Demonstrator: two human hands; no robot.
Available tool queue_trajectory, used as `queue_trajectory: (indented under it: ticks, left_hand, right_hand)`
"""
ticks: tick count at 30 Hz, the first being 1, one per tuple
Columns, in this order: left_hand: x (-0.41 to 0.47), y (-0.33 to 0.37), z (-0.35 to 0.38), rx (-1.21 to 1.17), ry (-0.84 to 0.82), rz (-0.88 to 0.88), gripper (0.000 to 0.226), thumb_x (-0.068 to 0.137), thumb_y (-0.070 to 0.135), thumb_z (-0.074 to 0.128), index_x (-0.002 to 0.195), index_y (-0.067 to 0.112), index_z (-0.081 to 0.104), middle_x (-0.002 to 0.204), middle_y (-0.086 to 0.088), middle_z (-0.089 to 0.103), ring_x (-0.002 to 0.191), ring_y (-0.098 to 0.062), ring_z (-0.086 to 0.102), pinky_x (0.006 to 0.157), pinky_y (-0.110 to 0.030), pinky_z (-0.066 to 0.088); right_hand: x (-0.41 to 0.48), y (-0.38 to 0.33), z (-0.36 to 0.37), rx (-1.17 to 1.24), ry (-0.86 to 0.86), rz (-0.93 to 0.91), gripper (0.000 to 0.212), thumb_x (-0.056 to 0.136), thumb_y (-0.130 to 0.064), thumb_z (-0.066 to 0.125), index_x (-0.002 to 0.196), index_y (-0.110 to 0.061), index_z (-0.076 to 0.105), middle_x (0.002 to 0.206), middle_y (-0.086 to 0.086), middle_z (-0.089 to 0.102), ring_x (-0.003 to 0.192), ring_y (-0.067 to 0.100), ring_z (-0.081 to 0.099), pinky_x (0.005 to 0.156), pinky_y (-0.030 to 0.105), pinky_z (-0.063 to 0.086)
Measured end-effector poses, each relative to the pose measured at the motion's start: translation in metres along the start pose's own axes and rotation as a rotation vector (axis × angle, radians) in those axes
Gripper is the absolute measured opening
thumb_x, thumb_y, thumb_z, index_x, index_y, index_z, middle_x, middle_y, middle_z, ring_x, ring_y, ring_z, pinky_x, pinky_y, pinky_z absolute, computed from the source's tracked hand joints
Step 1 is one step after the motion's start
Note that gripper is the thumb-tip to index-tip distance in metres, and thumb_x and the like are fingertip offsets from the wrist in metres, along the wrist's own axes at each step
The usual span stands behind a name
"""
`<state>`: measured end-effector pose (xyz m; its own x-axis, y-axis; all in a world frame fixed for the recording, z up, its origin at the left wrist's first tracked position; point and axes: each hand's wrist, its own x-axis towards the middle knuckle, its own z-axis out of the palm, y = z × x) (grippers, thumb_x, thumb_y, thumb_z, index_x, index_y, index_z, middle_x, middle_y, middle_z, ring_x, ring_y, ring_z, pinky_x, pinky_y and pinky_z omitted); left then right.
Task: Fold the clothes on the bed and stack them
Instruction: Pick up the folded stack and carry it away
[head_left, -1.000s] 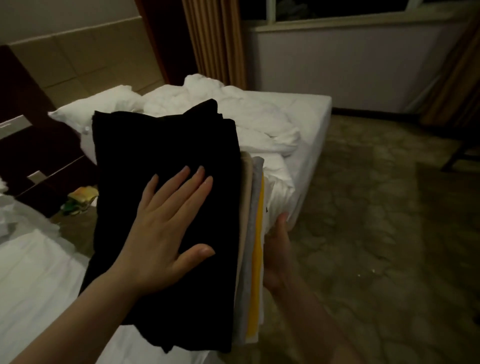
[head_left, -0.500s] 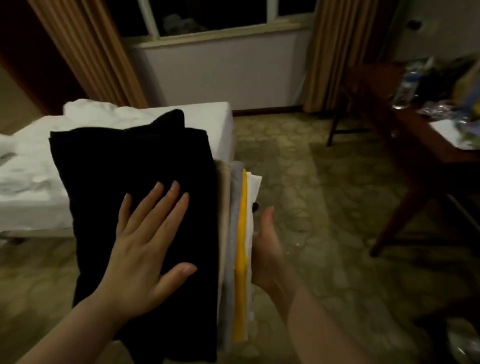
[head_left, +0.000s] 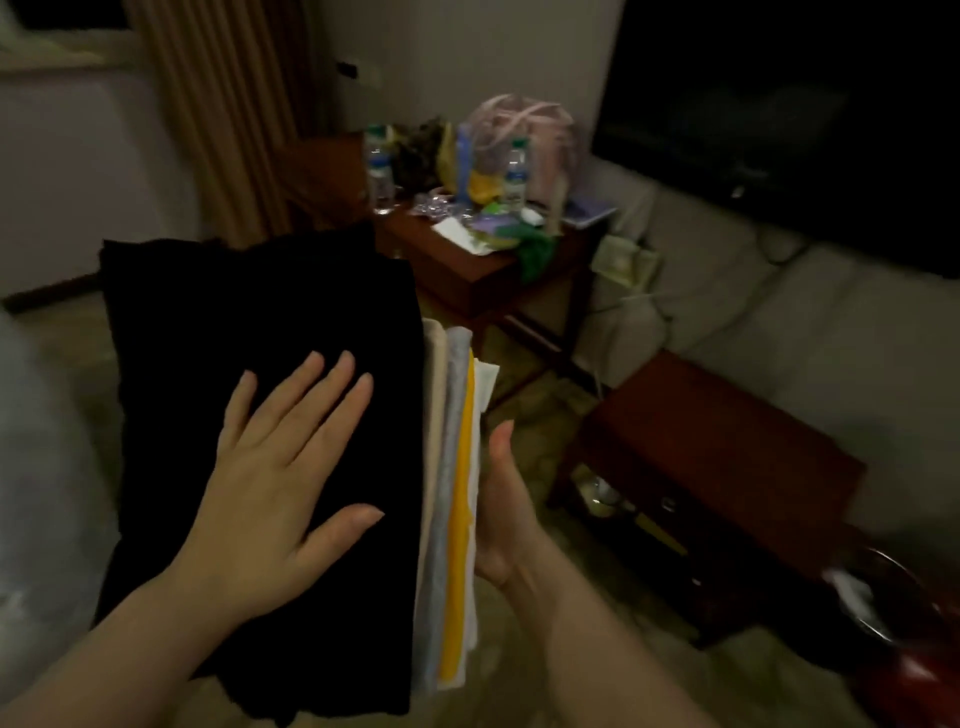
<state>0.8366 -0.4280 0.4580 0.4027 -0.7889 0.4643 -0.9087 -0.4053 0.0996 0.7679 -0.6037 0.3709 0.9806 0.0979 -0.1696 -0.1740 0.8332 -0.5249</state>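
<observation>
Stack (head_left: 441, 493) in mid-air over the floor (head_left: 524, 405), tipped on edge, pinned between left hand (head_left: 280, 493), spread flat on the black top (head_left: 260, 322), and right hand (head_left: 506, 519), palm flat against the white bottom (head_left: 485, 379), fingers hidden behind. No curl round anything, just squeeze. Could shed the yellow layer (head_left: 460, 519) sideways with slacker pressure or more tilt, then unfold on landing.

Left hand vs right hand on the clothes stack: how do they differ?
Left hand lies flat, fingers spread, on the black garment; right hand presses the white layer on the opposite side. Left hand shows fully; right hand shows only thumb and palm edge. Both hold the stack between them.
</observation>
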Motion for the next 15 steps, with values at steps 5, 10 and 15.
queue_trajectory:
  ticks: [5,10,15]
  left_hand:
    - [0.058,0.033,0.032,-0.079,-0.036,0.208,0.072,0.092,0.065,0.017,0.143,0.015,0.026,0.148,-0.006,0.029,0.141,-0.019,0.018,0.112,-0.049,0.008]
    - [0.105,0.081,0.062,-0.139,-0.069,0.356,0.073,0.091,0.065,0.018,0.143,0.015,0.03,0.149,-0.005,0.029,0.141,-0.021,0.02,0.113,-0.049,0.007]
    - [0.159,0.15,0.097,-0.141,-0.085,0.497,0.072,0.091,0.065,0.018,0.142,0.015,0.031,0.148,-0.004,0.028,0.14,-0.021,0.019,0.113,-0.047,0.005]
  right_hand:
    - [-0.045,-0.032,-0.031,0.059,0.001,-0.189,0.095,0.066,-0.068,0.065,0.143,-0.017,0.039,0.155,0.013,0.02,0.14,0.036,0.024,0.111,0.045,0.026]
    - [-0.094,-0.066,-0.061,0.158,0.136,-0.355,0.095,0.051,-0.061,0.081,0.13,-0.015,0.057,0.145,0.015,0.041,0.131,0.032,0.041,0.107,0.046,0.036]
    - [-0.143,-0.108,-0.108,0.186,0.163,-0.478,0.105,0.052,-0.062,0.08,0.139,-0.015,0.046,0.147,0.016,0.038,0.137,0.035,0.032,0.113,0.048,0.025]
